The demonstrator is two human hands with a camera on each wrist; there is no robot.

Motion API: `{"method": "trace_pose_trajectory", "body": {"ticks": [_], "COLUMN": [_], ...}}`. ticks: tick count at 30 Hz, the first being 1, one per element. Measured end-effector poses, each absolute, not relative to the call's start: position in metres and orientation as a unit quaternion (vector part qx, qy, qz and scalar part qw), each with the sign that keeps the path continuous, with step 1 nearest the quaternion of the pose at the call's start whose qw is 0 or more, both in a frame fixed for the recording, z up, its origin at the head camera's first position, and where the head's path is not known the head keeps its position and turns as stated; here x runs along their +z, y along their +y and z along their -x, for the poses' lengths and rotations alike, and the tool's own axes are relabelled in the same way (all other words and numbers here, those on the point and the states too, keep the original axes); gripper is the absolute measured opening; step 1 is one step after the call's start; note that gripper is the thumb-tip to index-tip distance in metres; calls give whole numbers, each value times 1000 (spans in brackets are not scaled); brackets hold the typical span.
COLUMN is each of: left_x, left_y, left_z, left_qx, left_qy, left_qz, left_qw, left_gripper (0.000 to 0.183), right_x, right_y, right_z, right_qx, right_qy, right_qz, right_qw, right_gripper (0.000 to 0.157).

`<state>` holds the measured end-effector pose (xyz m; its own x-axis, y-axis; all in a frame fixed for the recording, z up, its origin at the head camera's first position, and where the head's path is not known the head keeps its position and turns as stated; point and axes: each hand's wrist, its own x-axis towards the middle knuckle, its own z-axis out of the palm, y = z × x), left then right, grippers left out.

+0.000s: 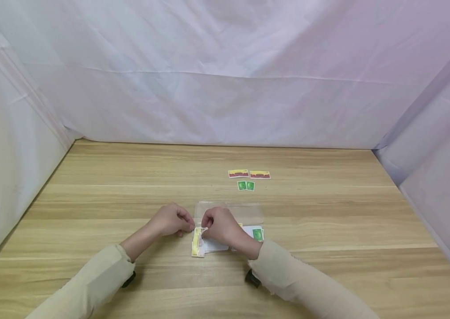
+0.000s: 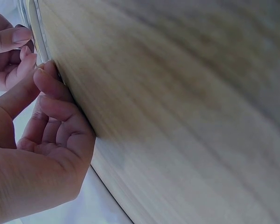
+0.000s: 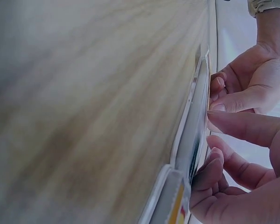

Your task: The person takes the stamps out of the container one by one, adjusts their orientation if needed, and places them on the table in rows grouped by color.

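Note:
A yellow-and-white stamp (image 1: 198,243) lies upright along the left end of an open clear plastic case with a white insert (image 1: 216,246). My left hand (image 1: 172,219) pinches at the stamp's upper left corner, thumb and index fingertip close together. From the other side my right hand (image 1: 222,225) grips its upper right edge with curled fingers. In the right wrist view, the right fingers (image 3: 242,128) and the left thumb (image 3: 219,107) come close at the case's edge. A green stamp (image 1: 257,235) lies on a second white insert, partly behind the right wrist.
Clear lids (image 1: 245,212) lie folded back behind the inserts. Farther back are two red-and-yellow stamps, one on the left (image 1: 238,173) and one on the right (image 1: 260,175), and a pair of green stamps (image 1: 246,185). White cloth (image 1: 225,110) walls the wooden table (image 1: 129,177).

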<state>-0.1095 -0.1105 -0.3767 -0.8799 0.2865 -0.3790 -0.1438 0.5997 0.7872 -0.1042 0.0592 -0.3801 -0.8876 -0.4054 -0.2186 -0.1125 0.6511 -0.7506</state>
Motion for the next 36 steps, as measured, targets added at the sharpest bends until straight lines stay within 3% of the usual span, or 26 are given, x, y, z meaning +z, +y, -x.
{"method": "trace_pose_trajectory", "body": {"ticks": [36], "left_x": [-376], "left_y": [-110], "left_z": [109], "left_qx": [445], "left_qy": [862], "left_qz": [-46], "left_qw": [239], "left_gripper": [5], "right_x": [-380], "right_y": [60], "right_z": [104], "right_qx": [-381], "right_qy": [890], "right_qz": [155], "right_qw": [194], "right_gripper": [18]}}
